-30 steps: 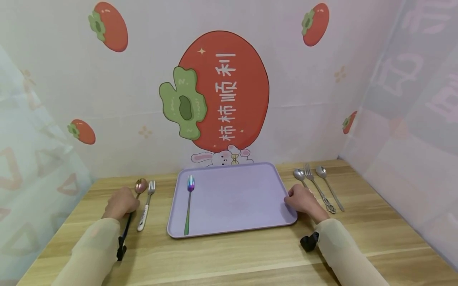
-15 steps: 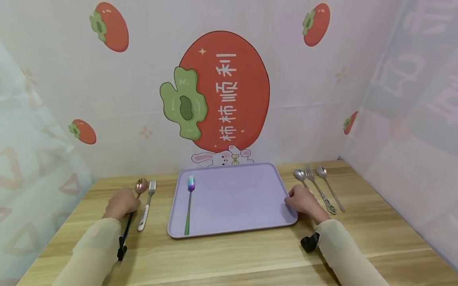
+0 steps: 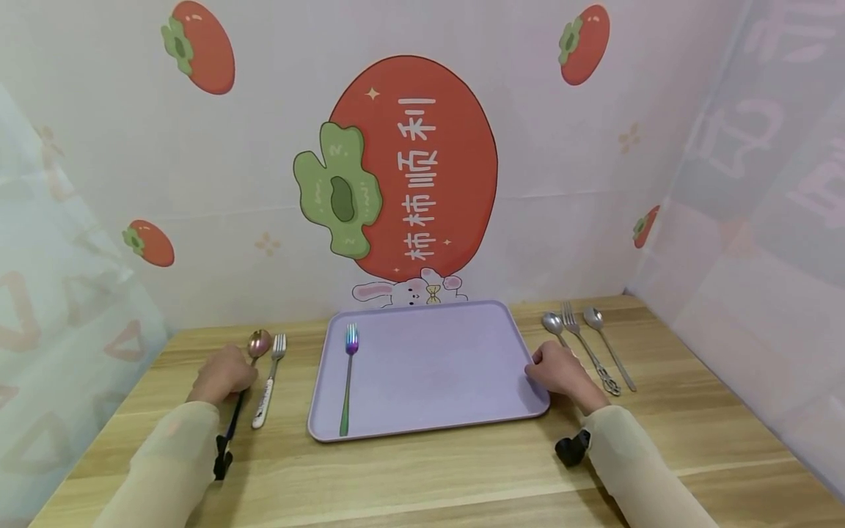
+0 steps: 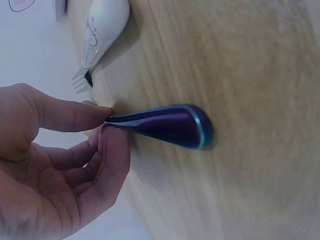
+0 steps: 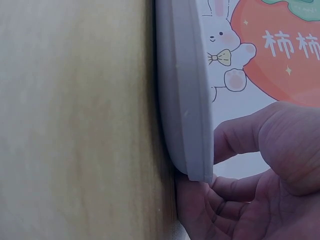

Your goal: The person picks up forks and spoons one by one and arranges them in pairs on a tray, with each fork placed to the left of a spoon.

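My left hand point(image 3: 224, 374) pinches the handle of a shiny spoon with a coppery bowl point(image 3: 260, 342). In the left wrist view the purple-blue end of the spoon's handle point(image 4: 170, 126) sticks out past thumb and finger, over the wood. Beside it lies a fork with a white patterned handle point(image 3: 263, 403). My right hand point(image 3: 560, 367) holds the right edge of a lilac tray point(image 3: 436, 374). From the right wrist view, the thumb is on the upper side and fingers are at the underside of the rim point(image 5: 192, 100). A rainbow-coloured fork point(image 3: 348, 374) lies on the tray's left part.
To the right of the tray lie a silver spoon point(image 3: 553, 323), partly hidden by the right hand, an ornate silver fork point(image 3: 587, 348) and another silver spoon point(image 3: 610, 348). A cloth wall point(image 3: 251, 161) printed with persimmons stands behind the wooden table point(image 3: 422, 484).
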A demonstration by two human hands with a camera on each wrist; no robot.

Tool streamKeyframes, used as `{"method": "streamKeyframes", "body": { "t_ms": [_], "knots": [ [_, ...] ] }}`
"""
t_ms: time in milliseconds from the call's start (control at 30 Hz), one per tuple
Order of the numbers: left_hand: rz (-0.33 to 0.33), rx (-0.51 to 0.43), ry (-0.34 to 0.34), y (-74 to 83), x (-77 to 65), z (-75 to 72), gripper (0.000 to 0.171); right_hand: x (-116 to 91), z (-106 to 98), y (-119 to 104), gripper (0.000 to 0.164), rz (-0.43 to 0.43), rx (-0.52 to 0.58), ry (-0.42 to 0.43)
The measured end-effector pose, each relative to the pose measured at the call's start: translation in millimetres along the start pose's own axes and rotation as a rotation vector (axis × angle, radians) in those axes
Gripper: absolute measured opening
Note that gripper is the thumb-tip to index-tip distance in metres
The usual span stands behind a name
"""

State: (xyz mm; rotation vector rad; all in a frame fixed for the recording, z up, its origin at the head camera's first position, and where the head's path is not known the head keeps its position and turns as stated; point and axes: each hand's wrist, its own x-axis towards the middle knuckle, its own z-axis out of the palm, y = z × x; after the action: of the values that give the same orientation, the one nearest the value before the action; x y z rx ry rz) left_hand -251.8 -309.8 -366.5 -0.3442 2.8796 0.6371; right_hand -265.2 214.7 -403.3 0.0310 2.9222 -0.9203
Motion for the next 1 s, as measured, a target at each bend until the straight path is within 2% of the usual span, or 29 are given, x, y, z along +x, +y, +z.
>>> {"method": "streamKeyframes", "body": {
  "t_ms": [467, 1000],
  "knots": [
    [0.010, 0.016, -0.016, 0.7, 3.9, 1.6, 0.019, -0.5, 0.2, 0.0, 0.033, -0.006, -0.001, -0.002],
    [0.081, 0.004, -0.014, 0.0, 3.0, 1.3, 0.025, -2.0, -0.5, -1.6, 0.032, 0.000, 0.010, 0.003]
  ]
}}
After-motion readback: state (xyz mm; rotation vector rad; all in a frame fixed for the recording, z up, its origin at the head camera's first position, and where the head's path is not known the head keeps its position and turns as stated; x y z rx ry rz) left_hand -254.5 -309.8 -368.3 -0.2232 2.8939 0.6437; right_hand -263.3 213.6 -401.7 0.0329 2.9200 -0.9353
